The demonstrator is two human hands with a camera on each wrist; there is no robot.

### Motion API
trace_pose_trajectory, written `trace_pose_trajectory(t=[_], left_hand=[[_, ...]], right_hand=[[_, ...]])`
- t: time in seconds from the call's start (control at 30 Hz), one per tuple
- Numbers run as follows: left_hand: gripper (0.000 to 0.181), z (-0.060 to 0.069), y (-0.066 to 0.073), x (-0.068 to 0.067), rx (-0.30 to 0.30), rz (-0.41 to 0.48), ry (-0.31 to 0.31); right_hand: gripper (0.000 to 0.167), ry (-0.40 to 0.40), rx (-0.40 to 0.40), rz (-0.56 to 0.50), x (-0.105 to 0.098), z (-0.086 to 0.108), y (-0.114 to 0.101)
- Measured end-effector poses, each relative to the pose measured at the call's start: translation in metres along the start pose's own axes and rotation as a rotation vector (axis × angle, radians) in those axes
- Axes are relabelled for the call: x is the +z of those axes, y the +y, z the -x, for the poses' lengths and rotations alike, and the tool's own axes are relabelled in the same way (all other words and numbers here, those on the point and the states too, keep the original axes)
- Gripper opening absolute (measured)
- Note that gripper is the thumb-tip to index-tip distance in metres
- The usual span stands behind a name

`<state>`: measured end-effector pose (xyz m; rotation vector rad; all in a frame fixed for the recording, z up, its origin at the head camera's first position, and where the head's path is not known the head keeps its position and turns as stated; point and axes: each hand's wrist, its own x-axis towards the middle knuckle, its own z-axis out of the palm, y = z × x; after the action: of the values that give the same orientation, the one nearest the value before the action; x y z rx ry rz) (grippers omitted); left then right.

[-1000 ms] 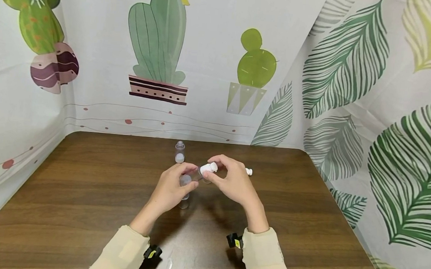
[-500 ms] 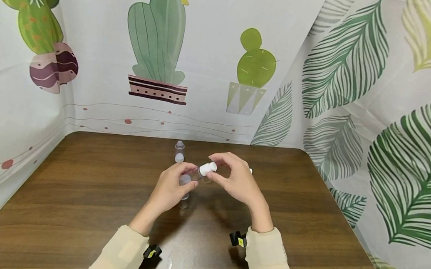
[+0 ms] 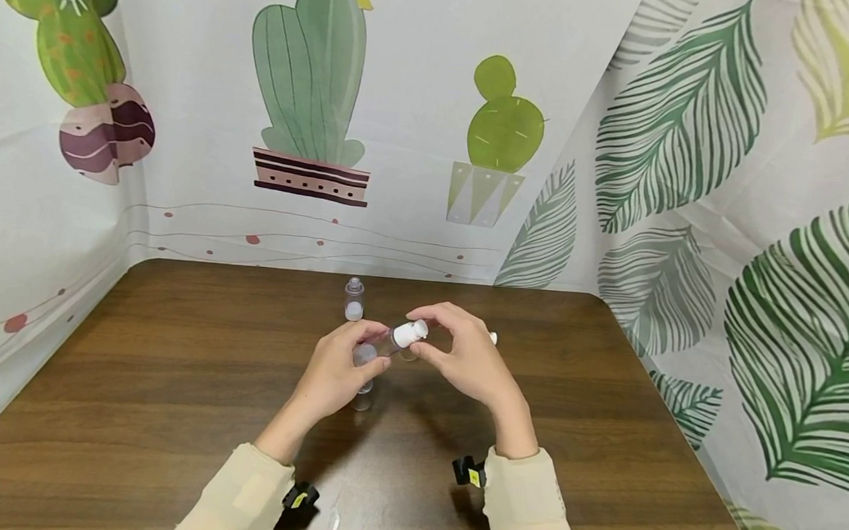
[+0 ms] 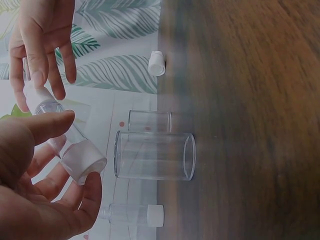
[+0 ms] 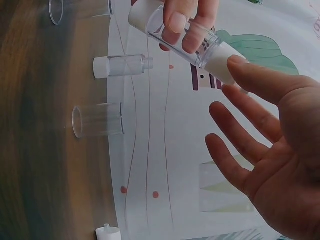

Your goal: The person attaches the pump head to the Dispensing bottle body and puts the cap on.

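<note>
My left hand (image 3: 336,370) grips a small clear bottle (image 4: 74,134) with a white base (image 4: 84,164), thumb on one side and fingers on the other. The bottle is tilted, its top towards the right hand. On that top sits a white pump cap (image 5: 223,61), which my right hand (image 3: 466,357) pinches between thumb and index finger. The right hand's other fingers (image 5: 240,131) are spread and touch nothing. Cap and bottle meet; whether the thread is tight cannot be seen.
On the brown table (image 3: 188,363) a second clear bottle (image 3: 354,299) with a white base stands uncapped at the back. One clear cylinder (image 4: 155,156) stands near the left hand, another (image 4: 150,121) farther back. A loose white cap (image 4: 156,64) is behind the right hand.
My right hand has turned slightly at the cap, and its wrist has shifted a little to the right. The loose cap behind it is more hidden. The left hand keeps its place.
</note>
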<state>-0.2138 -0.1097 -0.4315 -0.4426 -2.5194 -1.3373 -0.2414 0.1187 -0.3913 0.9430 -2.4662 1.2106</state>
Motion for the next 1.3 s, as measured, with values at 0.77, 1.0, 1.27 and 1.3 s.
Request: trace_pose_trajectory(t=[0.77, 1.0, 1.27, 1.3], left_hand=[[0.039, 0.0006, 0.0005, -0.0005, 0.0, -0.003, -0.002], [0.039, 0.0003, 0.0004, -0.0009, 0.002, -0.003, -0.002], [0.039, 0.0001, -0.0002, -0.0008, 0.016, -0.007, 0.004], [0.039, 0.0, -0.0003, -0.0007, 0.017, -0.007, 0.005]], right_hand=[[0.027, -0.029, 0.021, 0.0, 0.0058, -0.0012, -0.0002], [0.024, -0.012, 0.042, 0.015, 0.0075, -0.0016, 0.0], [0.018, 0.004, 0.081, 0.019, 0.0093, -0.0015, -0.0023], [0.018, 0.006, 0.089, 0.014, 0.0096, -0.0014, -0.0025]])
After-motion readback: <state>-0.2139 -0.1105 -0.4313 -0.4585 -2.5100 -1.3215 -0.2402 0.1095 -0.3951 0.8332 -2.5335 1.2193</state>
